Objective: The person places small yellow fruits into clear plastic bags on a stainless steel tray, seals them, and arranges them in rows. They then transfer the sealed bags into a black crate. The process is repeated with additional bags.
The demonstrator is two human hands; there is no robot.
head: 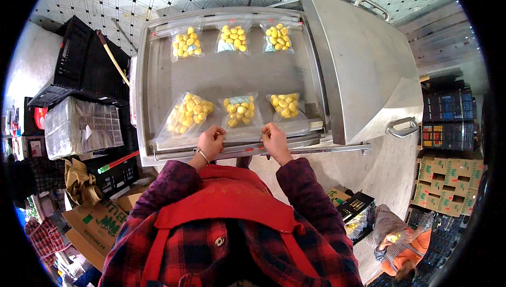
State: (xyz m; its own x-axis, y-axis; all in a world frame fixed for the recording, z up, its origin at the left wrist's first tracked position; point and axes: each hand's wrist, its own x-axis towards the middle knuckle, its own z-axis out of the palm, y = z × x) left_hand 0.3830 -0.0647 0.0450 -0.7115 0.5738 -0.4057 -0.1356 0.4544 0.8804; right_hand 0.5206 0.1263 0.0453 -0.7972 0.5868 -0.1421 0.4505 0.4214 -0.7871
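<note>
Both hands pinch the open-end corners of a clear plastic bag of yellow round pieces (239, 110), the middle one of the near row: my left hand (211, 141) at its left corner, my right hand (274, 138) at its right. Beside it on the steel bed of a chamber vacuum sealer (237, 71) lie a fuller, tilted bag (189, 113) to the left and another bag (285, 106) to the right. Three more such bags (187, 42), (233, 38), (278, 38) lie along the far seal bar. What the yellow pieces are, I cannot tell.
The sealer's steel lid (363, 65) stands at the right of the bed. Black plastic crates (91, 61) and a wrapped crate (85, 129) are at left, above a cardboard box (97, 227). At lower right a co-worker (403, 243) holds a bag near a black crate (355, 208).
</note>
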